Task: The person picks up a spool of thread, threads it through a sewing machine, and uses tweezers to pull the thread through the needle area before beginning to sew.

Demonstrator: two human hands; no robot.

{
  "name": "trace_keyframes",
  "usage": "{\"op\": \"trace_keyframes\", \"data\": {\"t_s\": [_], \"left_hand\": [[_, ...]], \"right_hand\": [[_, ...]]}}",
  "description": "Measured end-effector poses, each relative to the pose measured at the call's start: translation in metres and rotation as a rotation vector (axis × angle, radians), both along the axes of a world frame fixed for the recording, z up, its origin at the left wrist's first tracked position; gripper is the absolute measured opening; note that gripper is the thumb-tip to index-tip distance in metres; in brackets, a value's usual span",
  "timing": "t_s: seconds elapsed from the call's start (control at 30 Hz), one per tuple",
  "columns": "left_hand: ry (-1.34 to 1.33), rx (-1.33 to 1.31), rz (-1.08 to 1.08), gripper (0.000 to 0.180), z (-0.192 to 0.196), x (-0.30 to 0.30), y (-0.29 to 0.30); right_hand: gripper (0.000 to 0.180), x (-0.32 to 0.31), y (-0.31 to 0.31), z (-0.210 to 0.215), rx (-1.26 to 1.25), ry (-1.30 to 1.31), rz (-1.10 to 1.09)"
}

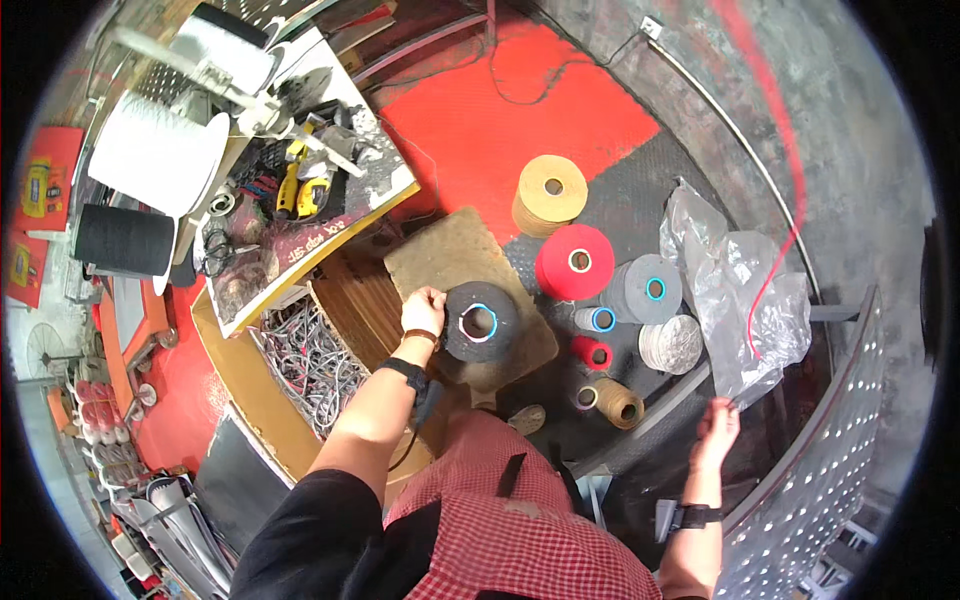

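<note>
My left hand (424, 312) is closed, its fingertips pressed together at the left side of a black thread spool (475, 352). Whether it pinches a thread there is too small to make out. The spool stands on a worn tan square board (440, 250), its core ring facing up. Off to the right, my right hand (717, 432) is raised with curled fingers, just below a clear plastic bag (740, 290). What those fingers hold, if anything, cannot be made out. A red strand (790, 170), blurred at the top, hangs down in front of the bag, ending above my right hand.
Beyond the board stand a tan spool (550, 195), a red spool (575, 262), a grey spool (645, 290) and several smaller ones. At left, a cluttered table (370, 130) carries yellow-handled tools. Below it, a cardboard box (225, 365) holds tangled cords. Perforated metal (810, 500) borders the right.
</note>
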State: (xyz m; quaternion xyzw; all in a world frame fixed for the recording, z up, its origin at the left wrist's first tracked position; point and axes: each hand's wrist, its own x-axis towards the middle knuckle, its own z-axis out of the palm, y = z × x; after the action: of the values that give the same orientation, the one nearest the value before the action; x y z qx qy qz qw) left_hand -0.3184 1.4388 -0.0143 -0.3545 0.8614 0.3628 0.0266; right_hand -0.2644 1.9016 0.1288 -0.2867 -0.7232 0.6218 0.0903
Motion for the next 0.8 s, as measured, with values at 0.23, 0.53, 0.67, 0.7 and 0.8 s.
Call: {"op": "trace_keyframes", "data": {"t_s": [0.23, 0.53, 0.67, 0.7, 0.8], "left_hand": [[0.566, 0.801, -0.06, 0.01, 0.061, -0.008, -0.025], [0.304, 1.079, -0.516, 0.009, 0.272, 0.022, -0.028], [0.26, 1.094, -0.483, 0.01, 0.289, 0.044, -0.048], [0.245, 1.123, -0.482, 0.01, 0.289, 0.051, -0.053], [0.253, 1.163, -0.448, 0.011, 0.288, 0.071, -0.057]], "right_hand": [[0.022, -0.04, -0.12, 0.039, -0.042, -0.123, 0.587], [0.017, -0.082, -0.306, 0.154, -0.212, -0.192, 1.24], [0.01, -0.096, -0.302, 0.157, -0.366, -0.281, 1.317], [0.009, -0.102, -0.299, 0.159, -0.417, -0.251, 1.296], [0.009, -0.124, -0.282, 0.159, -0.4, -0.122, 1.133]]}}
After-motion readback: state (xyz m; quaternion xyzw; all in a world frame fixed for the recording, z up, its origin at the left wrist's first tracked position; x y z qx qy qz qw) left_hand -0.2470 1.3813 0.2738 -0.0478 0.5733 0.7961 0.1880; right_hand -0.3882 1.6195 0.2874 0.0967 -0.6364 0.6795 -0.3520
